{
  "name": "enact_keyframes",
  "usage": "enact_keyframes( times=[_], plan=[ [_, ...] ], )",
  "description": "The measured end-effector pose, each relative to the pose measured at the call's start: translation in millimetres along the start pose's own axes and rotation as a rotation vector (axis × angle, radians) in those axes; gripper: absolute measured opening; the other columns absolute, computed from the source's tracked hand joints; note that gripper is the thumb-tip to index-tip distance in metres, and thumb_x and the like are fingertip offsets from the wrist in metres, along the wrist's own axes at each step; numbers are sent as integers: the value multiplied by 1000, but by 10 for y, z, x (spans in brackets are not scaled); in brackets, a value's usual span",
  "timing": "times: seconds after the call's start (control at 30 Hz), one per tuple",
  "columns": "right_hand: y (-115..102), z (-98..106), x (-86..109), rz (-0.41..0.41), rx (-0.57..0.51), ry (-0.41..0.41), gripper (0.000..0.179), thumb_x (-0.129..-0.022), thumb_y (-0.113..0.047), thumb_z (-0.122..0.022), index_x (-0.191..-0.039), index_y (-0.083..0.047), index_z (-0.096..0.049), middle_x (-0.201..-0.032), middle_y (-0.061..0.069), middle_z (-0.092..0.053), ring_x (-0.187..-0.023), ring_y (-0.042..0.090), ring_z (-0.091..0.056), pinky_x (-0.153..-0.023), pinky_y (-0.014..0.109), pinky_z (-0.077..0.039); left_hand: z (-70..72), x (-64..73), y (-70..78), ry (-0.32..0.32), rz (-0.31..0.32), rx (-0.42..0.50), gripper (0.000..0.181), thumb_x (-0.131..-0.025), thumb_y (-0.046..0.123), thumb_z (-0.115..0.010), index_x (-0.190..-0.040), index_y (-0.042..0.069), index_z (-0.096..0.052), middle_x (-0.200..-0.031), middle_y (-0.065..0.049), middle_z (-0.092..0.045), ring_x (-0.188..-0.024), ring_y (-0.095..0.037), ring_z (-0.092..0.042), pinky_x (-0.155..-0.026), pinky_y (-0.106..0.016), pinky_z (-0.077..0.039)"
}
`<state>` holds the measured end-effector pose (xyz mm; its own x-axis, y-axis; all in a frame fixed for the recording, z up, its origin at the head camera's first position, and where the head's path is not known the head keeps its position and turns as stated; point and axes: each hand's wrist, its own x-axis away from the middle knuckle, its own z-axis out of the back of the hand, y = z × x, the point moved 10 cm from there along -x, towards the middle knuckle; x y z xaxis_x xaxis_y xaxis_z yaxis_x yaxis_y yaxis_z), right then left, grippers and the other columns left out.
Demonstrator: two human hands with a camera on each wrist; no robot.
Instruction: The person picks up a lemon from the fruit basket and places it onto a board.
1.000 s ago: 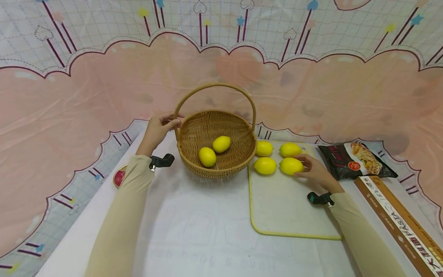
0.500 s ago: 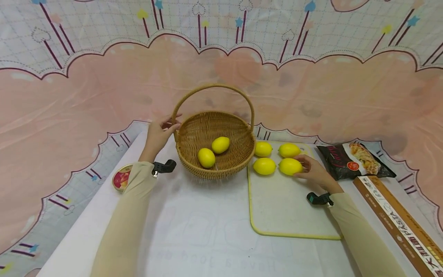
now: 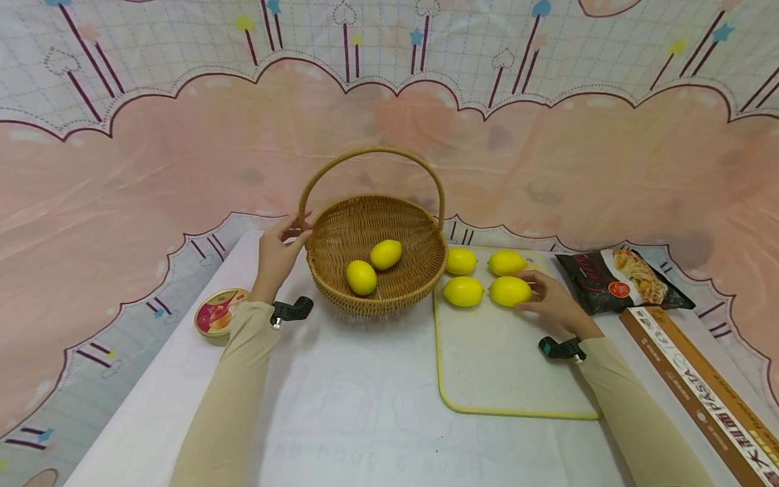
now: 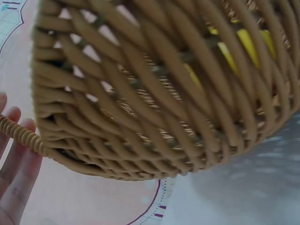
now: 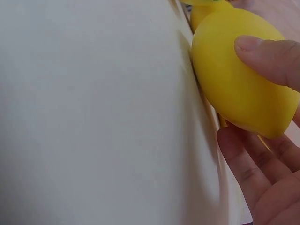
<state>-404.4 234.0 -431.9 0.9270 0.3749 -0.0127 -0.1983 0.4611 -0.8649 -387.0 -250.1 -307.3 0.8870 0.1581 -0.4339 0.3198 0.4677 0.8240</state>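
Observation:
A brown wicker basket [image 3: 377, 297] with a tall arched handle [image 3: 372, 149] stands at the back of the table, two yellow lemons [image 3: 386, 254] inside it. My left hand [image 3: 278, 253] is at the lower left end of the handle. In the left wrist view, its fingers [image 4: 21, 180] stretch out straight behind the handle; the thumb is hidden there. Over on the cutting board [image 3: 511, 365], my right hand [image 3: 556, 301] holds the near right lemon [image 3: 510, 291], thumb on its side and fingers around its tip. Three other lemons [image 3: 463, 291] lie beside it.
Right of the board lie a black food packet [image 3: 623, 281] and a long brown pasta box [image 3: 700, 399]. A round tin [image 3: 220, 314] stands by my left forearm. Patterned cloth [image 3: 389, 115] hangs behind the white table [image 3: 353, 406].
My left hand has slid slightly down the handle, and more of the tin shows from behind the left sleeve. The right hand stays at the same lemon. The view shifts slightly.

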Motion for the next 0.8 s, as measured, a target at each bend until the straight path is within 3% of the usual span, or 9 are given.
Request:
enact_keyframes(
  times=[0.33, 0.53, 0.63, 0.8],
  plan=[
    [31, 16, 1, -5, -31, -5, 65, -79, -9, -74, -133, 5, -40, -130, 12, -45, -102, -10, -47, -86, 3, -41, -42, -37, 6, 5, -16, 2, 33, -89, 14, -63, -122, 9, -64, -100, -20, -67, -80, 5, -56, -70, -7, -46],
    [60, 27, 13, -25, -31, -8, 68, -79, -13, -75, -134, 4, -39, -135, 16, -42, -104, -10, -46, -87, 2, -40, -72, -84, 26, -4, -31, 6, 32, -89, 10, -63, -121, 8, -64, -100, -22, -68, -80, 1, -57, -71, -10, -46],
    [64, 37, 21, -43, -20, -3, 69, -79, -14, -75, -135, 3, -38, -136, 18, -41, -112, 2, -48, -87, 2, -40, -82, -90, 36, -8, -31, 3, 32, -89, 11, -63, -120, 7, -64, -101, -23, -67, -82, -3, -59, -69, -10, -46],
    [56, 39, 26, -51, -8, -10, 67, -82, -13, -72, -136, 3, -36, -139, 23, -38, -126, 35, -41, -87, 1, -39, -86, -97, 51, -15, -22, -17, 32, -89, 12, -63, -120, 7, -64, -101, -21, -68, -82, -4, -59, -66, -10, -46]
  ],
)
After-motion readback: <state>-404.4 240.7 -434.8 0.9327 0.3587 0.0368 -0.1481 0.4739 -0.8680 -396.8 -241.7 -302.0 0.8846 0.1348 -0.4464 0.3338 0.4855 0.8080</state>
